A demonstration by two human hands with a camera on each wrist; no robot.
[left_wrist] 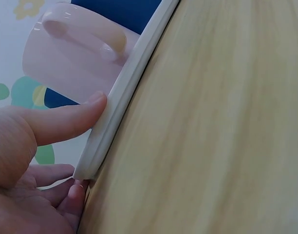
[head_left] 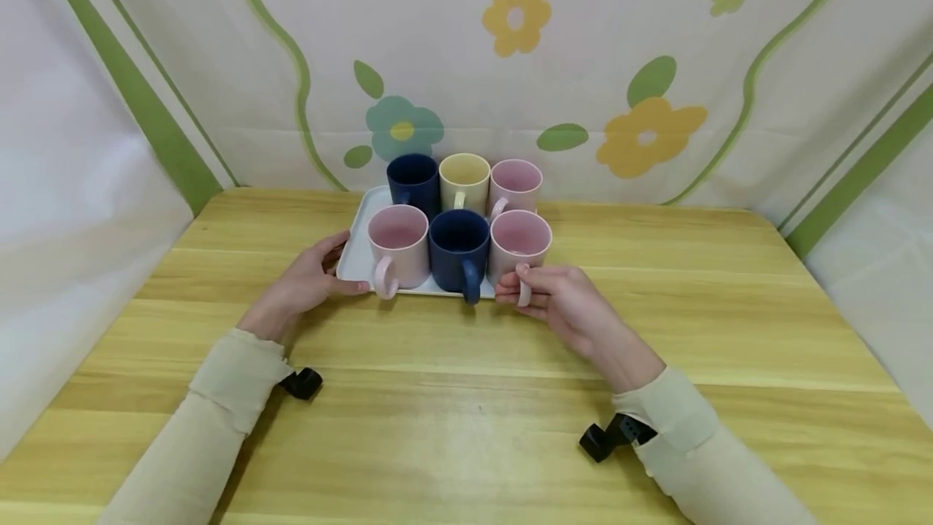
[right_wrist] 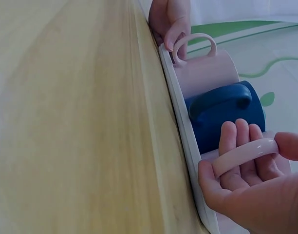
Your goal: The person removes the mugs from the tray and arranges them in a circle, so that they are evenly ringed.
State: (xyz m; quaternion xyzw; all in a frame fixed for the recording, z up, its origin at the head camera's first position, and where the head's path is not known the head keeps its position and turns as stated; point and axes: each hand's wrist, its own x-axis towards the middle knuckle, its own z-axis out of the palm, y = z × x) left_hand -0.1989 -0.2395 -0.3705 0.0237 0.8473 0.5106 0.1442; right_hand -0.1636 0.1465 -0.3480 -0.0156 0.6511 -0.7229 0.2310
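A white tray (head_left: 355, 256) carries two rows of mugs near the back of the table. My left hand (head_left: 309, 274) holds its front left corner; the thumb (left_wrist: 73, 122) presses the front rim and the other fingers curl at the corner's edge. My right hand (head_left: 579, 310) pinches the handle (right_wrist: 246, 156) of the front right pink mug (head_left: 519, 235), with fingers reaching behind it. Left of that mug stand a navy mug (head_left: 459, 253) and another pink mug (head_left: 398, 245). Behind are a navy mug (head_left: 413, 181), a cream mug (head_left: 464, 177) and a pink mug (head_left: 515, 181).
The wooden table (head_left: 452, 411) stretches out in front and to both sides of the tray. Close behind the mugs hangs a white curtain (head_left: 452, 39) with printed flowers. Dark camera mounts stick out from both sleeves, the right one (head_left: 608, 437) low over the table.
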